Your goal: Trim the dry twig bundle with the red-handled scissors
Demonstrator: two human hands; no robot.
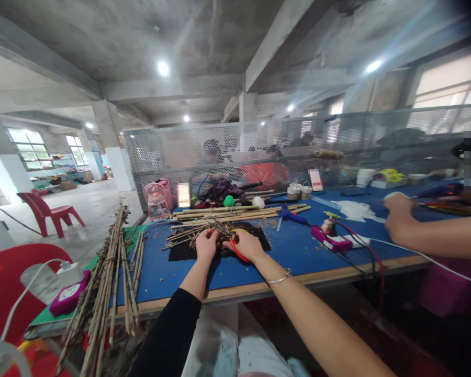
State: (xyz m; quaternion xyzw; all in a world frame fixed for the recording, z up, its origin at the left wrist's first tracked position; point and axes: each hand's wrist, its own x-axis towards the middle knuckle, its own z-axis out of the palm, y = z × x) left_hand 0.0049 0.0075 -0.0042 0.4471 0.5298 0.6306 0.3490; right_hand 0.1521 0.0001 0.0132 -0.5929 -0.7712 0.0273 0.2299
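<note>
My right hand point(248, 246) is closed around a pair of shears point(240, 252) with red and yellow handles. The blades point away and to the left, over a pile of dry twigs. My left hand point(206, 244) sits just left of it with fingers pinched on a thin dry twig; the exact grip is partly hidden. Beneath both hands, a black cloth point(180, 253) lies on the blue table top point(160, 277). Short cut twigs point(180, 238) are spread over the cloth, and longer bare sticks point(251, 213) lie behind them.
A bundle of long dry stalks point(105, 277) overhangs the table's left end, near a purple power strip point(68, 296). At right are a blue glue gun point(294, 215), another purple power strip point(332, 240) and cables. A co-worker's arm point(435, 230) reaches in. Mesh panels point(317, 141) stand behind.
</note>
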